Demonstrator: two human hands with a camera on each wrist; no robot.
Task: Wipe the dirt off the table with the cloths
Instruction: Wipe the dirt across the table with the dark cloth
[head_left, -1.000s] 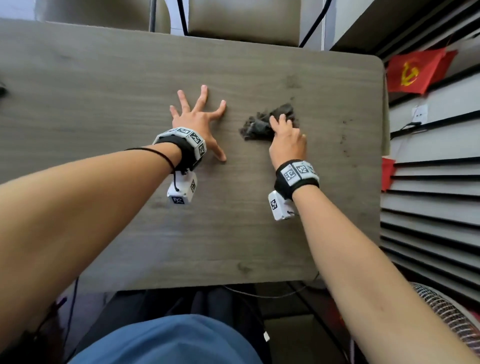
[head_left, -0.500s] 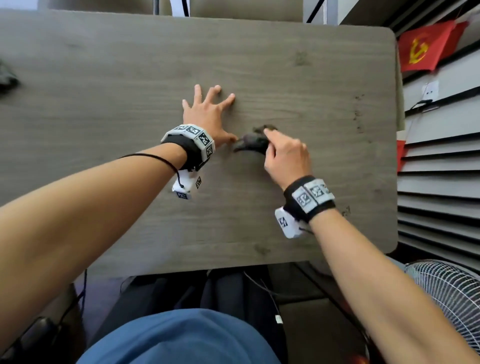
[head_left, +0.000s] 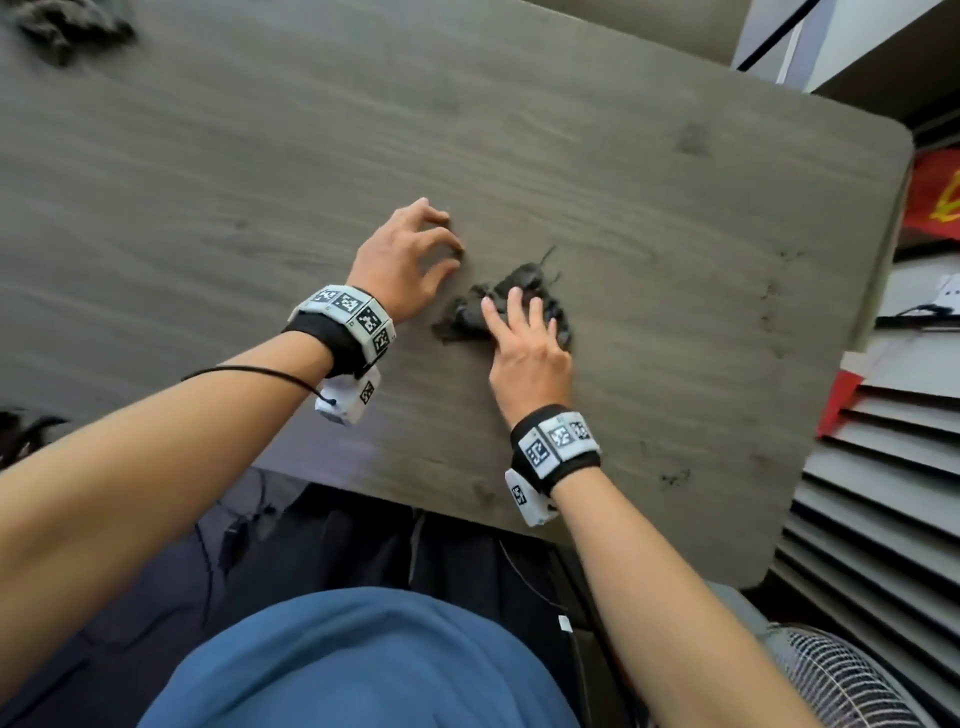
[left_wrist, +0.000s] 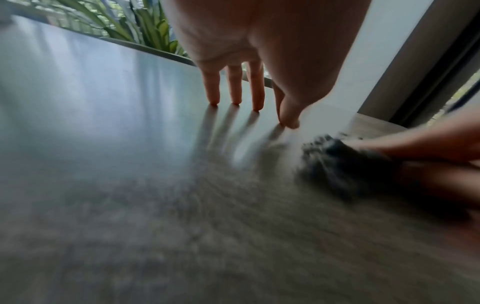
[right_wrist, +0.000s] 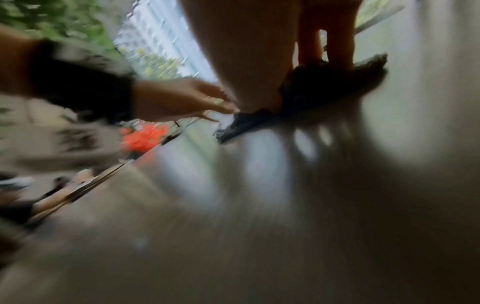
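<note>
The right hand (head_left: 530, 353) presses a crumpled dark cloth (head_left: 511, 299) flat-fingered onto the table (head_left: 675, 260). The left hand (head_left: 400, 265) holds nothing, its bent fingertips (left_wrist: 235, 98) touching the tabletop just beside. A second dark cloth (head_left: 67, 21) lies at the far left corner.

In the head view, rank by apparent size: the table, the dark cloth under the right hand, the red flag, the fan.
1. table
2. fan, cropped and nearest the camera, so unsure
3. dark cloth, partly under the right hand, and red flag, cropped: alike

Left hand (head_left: 402, 262) now arched onto fingertips (left_wrist: 235, 100).

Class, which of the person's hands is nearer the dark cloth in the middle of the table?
Right. The right hand presses on the cloth; the left hand rests beside it, apart.
</note>
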